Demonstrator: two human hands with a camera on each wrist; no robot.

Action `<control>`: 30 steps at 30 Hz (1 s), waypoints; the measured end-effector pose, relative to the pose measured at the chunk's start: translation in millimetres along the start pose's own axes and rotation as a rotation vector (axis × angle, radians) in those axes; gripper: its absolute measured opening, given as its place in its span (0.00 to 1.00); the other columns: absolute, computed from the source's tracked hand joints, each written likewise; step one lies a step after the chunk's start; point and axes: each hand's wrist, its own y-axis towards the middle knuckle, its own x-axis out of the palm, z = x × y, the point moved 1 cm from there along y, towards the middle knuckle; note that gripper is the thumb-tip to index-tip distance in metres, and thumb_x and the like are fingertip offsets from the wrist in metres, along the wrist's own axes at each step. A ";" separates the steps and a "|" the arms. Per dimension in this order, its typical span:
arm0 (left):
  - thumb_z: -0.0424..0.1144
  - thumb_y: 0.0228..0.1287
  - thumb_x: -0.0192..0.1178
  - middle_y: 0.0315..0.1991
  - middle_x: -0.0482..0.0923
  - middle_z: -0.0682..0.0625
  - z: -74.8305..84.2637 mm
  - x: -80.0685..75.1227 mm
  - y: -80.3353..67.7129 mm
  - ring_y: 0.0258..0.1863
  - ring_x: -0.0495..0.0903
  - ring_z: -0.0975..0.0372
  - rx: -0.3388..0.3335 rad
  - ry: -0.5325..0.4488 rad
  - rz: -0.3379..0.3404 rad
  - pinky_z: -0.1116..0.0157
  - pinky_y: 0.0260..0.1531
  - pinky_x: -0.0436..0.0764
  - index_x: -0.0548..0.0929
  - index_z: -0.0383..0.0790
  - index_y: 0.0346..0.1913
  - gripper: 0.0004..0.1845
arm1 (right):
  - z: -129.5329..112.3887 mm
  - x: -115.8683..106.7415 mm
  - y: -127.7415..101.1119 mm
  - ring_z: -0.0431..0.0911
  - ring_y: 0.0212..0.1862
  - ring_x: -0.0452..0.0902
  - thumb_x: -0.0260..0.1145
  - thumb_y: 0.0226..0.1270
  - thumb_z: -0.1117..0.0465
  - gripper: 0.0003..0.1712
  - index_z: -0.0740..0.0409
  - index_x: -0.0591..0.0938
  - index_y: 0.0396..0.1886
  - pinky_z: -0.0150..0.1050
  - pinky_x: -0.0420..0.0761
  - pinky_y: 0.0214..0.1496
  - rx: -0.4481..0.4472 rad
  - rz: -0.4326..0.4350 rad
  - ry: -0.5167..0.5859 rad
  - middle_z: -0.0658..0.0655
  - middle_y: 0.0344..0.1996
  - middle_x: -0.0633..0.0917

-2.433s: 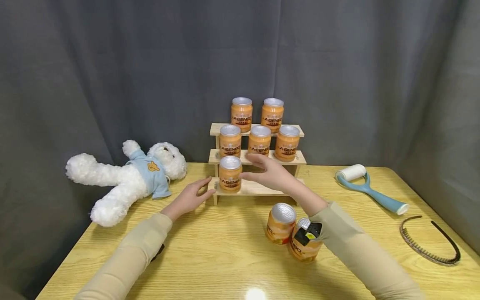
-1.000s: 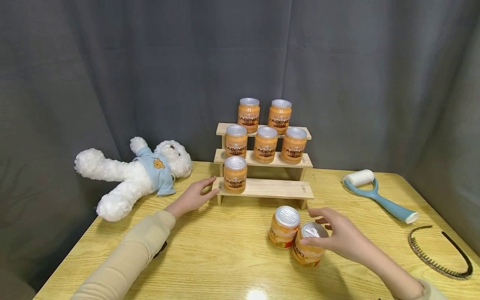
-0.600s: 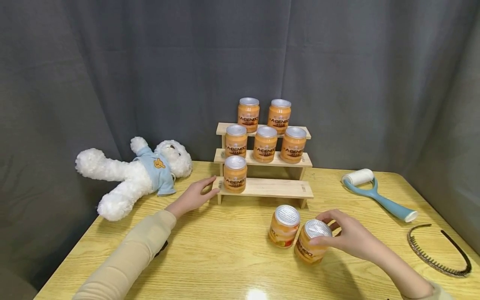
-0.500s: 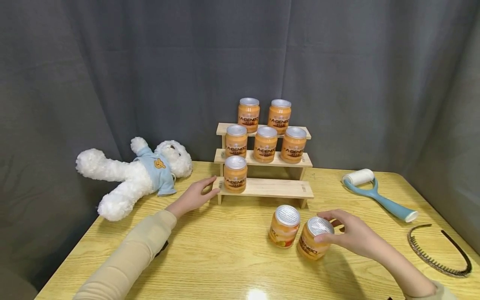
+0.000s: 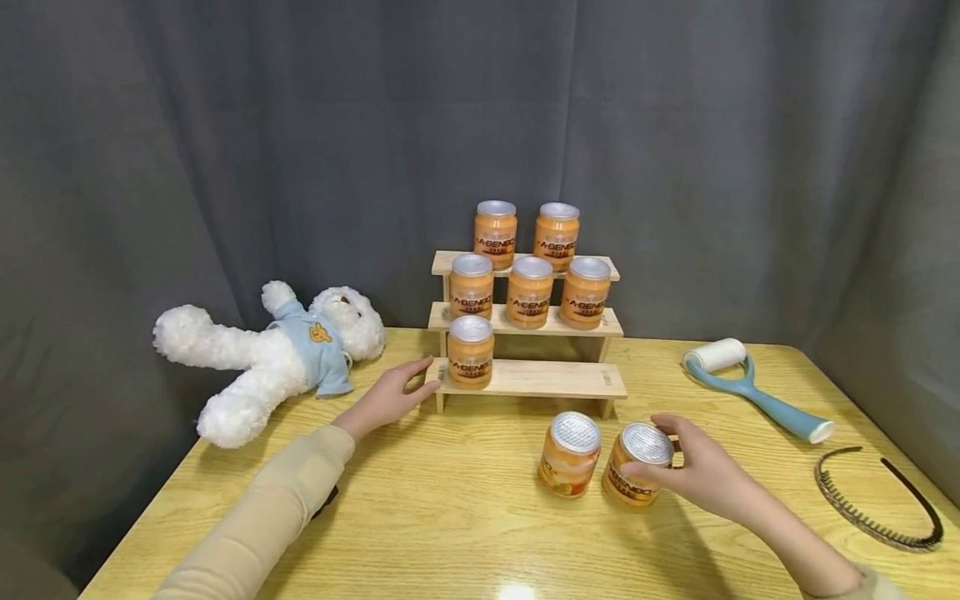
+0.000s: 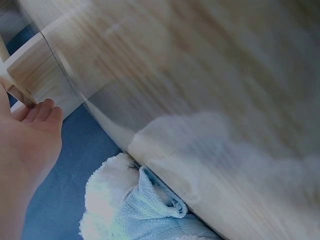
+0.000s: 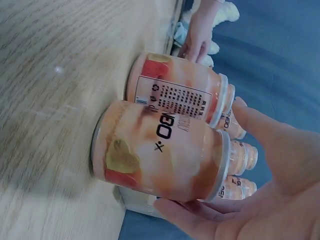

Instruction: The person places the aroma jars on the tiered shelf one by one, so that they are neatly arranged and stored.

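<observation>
Jars dominate the head view: the right hand curls round one orange jar on the wooden table, touching its twin before the stepped rack; grey curtain behind. Left wrist view: the left hand lies flat, fingers straight against the rack's corner. Right wrist view: thumb and fingers wrap the jar near its lid; it looks rigid, smooth, probably weighty and slippery, so grip the body.
</observation>
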 end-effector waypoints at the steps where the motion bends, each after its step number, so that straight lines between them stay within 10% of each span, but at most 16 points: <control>1: 0.54 0.69 0.51 0.70 0.59 0.40 -0.3 0.3 -0.5 0.69 0.60 0.47 -0.002 0.002 0.002 0.51 0.67 0.64 0.59 0.37 0.71 0.35 | -0.1 1.4 0.9 0.57 0.51 0.75 0.71 0.55 0.46 0.51 0.77 0.60 0.64 0.35 0.81 0.38 -0.009 0.007 0.005 0.71 0.54 0.74; 30: 0.55 0.69 0.50 0.70 0.59 0.42 0.6 -0.9 -1.4 0.69 0.60 0.48 -0.011 -0.002 -0.005 0.51 0.67 0.64 0.58 0.39 0.72 0.36 | -0.2 19.1 19.3 0.57 0.46 0.81 0.76 0.48 0.48 0.41 0.68 0.75 0.57 0.38 0.84 0.38 -0.145 0.157 -0.014 0.62 0.45 0.80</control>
